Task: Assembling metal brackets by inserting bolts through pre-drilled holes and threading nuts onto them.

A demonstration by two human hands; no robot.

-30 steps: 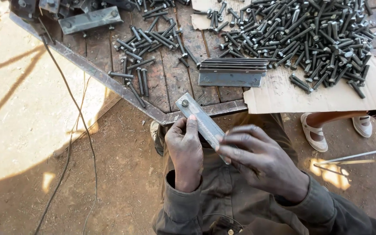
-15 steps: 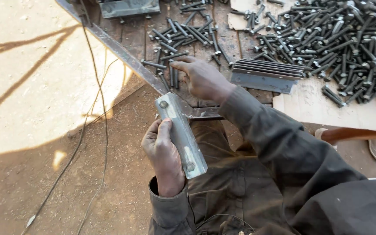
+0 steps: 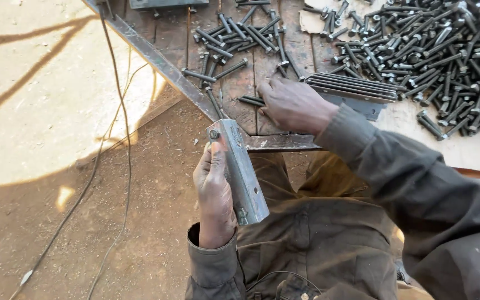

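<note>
Over my lap, my left hand [image 3: 214,195] is wrapped around a flat grey steel bracket bar [image 3: 240,171], fingers closed on its left edge, thumb side underneath. Bar runs lengthwise away from me, tilted slightly left at the far end. One bolt head sits in the hole at the far end [image 3: 214,134], another fitting shows at the near end.

My right hand [image 3: 294,104] is out on the worn wooden workbench top [image 3: 251,83], palm down, fingers curled onto a couple of dark loose steel bolts [image 3: 251,100] near the bench's front corner. Can't tell if a bolt is actually pinched or just touched. That hand is well ahead of the bar, not touching it.

Just right of the right hand: a stack of thin grey steel strips [image 3: 354,87]. Further right, a big heap of grey bolts [image 3: 445,50] on a pale board. Smaller scatter of bolts [image 3: 234,36] straight ahead on the bench. Thin wire [image 3: 123,139] trails across the dirt floor to my left.
</note>
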